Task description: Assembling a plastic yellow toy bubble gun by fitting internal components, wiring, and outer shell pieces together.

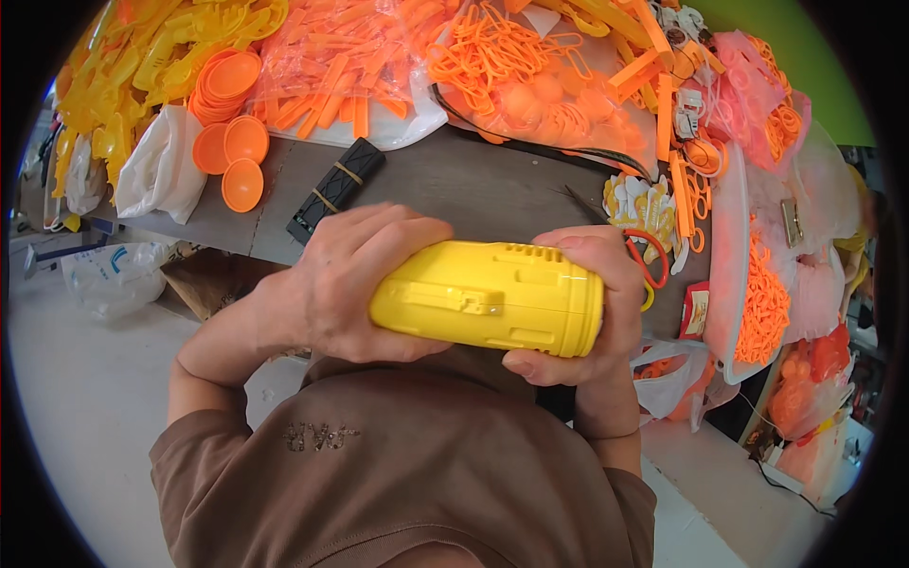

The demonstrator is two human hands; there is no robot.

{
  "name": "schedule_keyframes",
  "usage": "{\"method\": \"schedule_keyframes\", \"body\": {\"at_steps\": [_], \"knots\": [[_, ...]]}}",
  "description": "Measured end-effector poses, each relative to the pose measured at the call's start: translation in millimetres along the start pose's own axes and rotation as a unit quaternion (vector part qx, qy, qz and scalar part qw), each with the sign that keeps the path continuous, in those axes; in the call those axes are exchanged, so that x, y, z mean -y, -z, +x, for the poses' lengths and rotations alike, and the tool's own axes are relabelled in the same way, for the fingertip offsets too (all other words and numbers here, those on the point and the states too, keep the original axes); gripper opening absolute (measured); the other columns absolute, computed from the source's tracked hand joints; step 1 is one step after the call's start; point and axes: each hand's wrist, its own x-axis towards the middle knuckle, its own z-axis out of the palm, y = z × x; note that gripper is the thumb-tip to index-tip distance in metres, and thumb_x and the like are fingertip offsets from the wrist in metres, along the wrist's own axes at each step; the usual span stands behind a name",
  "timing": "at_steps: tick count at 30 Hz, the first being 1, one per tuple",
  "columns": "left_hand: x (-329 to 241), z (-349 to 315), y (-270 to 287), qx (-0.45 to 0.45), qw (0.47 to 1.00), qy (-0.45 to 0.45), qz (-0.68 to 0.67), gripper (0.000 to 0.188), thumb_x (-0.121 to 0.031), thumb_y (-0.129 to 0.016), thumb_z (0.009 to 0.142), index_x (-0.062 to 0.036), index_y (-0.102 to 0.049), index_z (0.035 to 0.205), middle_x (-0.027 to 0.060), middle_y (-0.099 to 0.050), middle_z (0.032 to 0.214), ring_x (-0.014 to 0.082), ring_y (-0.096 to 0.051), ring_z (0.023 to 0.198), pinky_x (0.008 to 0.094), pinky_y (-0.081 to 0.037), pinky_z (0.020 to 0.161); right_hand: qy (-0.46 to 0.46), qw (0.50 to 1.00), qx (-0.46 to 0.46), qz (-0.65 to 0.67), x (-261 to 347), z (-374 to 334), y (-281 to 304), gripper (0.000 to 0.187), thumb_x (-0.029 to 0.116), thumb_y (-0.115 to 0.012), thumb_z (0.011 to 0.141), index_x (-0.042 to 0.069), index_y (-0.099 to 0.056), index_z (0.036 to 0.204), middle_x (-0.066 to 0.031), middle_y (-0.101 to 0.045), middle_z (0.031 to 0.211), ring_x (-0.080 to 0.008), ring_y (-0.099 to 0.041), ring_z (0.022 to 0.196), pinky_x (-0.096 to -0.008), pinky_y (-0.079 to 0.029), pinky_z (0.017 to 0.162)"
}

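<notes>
I hold a yellow plastic casing (483, 308), rounded and roughly cylindrical, sideways in front of my chest. My left hand (346, 284) wraps its narrower left end. Around the wider, ridged right end my right hand (614, 293) is closed, thumb on the near side and fingers on the far side. A small raised catch-like part shows on the casing's upper face. Its underside and both ends are partly hidden by my hands. Beyond my left hand, a long black plastic piece (346, 185) with tan bands around it lies on the dark table (454, 189).
Orange round dishes (243, 185) sit at the far left near yellow plastic parts (156, 66). Bags of orange strips (331, 57) and orange loops (502, 57) line the back. Red-handled scissors (660, 275) lie right, beside a bin (727, 275) with orange chain pieces.
</notes>
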Motion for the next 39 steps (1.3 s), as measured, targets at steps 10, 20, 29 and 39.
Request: {"method": "schedule_keyframes", "body": {"at_steps": [10, 20, 29, 39], "knots": [[-3, 39, 0, 0.107, 0.993, 0.034, -0.041, 0.078, -0.023, -0.081, 0.058, 0.0001, -0.046, 0.123, 0.0174, -0.061, 0.098, 0.035, -0.061, 0.087, 0.0394, -0.049, 0.075, 0.015, 0.987, 0.048, -0.155, 18, 25, 8, 0.08, 0.033, -0.085, 0.059, -0.001, -0.044, 0.119, -0.0152, -0.055, 0.095, -0.0265, -0.055, 0.084, -0.035, -0.046, 0.073], [22, -17, 4, -0.191, 0.85, 0.27, -0.41, 0.087, -0.022, -0.079, 0.048, 0.0082, -0.045, 0.122, 0.0187, -0.06, 0.106, 0.0272, -0.062, 0.091, 0.0374, -0.051, 0.081, -0.156, 0.983, 0.042, -0.09, 7, 25, 15, 0.102, 0.07, -0.071, 0.055, -0.003, -0.047, 0.122, -0.0097, -0.054, 0.11, -0.0163, -0.055, 0.087, -0.0279, -0.047, 0.074], [38, -27, -11, -0.259, 0.783, 0.181, -0.536, 0.088, -0.031, -0.075, 0.051, 0.0065, -0.043, 0.123, 0.0204, -0.058, 0.105, 0.0296, -0.061, 0.092, 0.0383, -0.052, 0.08, -0.274, 0.939, 0.023, 0.209, -4, -18, -56, 0.068, 0.05, -0.053, 0.088, -0.009, -0.043, 0.12, -0.0142, -0.058, 0.104, -0.0194, -0.059, 0.084, -0.0298, -0.049, 0.07], [26, -34, -32, -0.244, 0.746, 0.227, -0.576, 0.083, -0.035, -0.075, 0.054, 0.0037, -0.045, 0.121, 0.0189, -0.058, 0.101, 0.0264, -0.061, 0.086, 0.0356, -0.052, 0.074, -0.128, 0.99, -0.033, 0.043, -11, -27, -56, 0.061, 0.051, -0.044, 0.092, -0.006, -0.048, 0.113, -0.0126, -0.063, 0.088, -0.0194, -0.063, 0.072, -0.0267, -0.049, 0.065]]}}
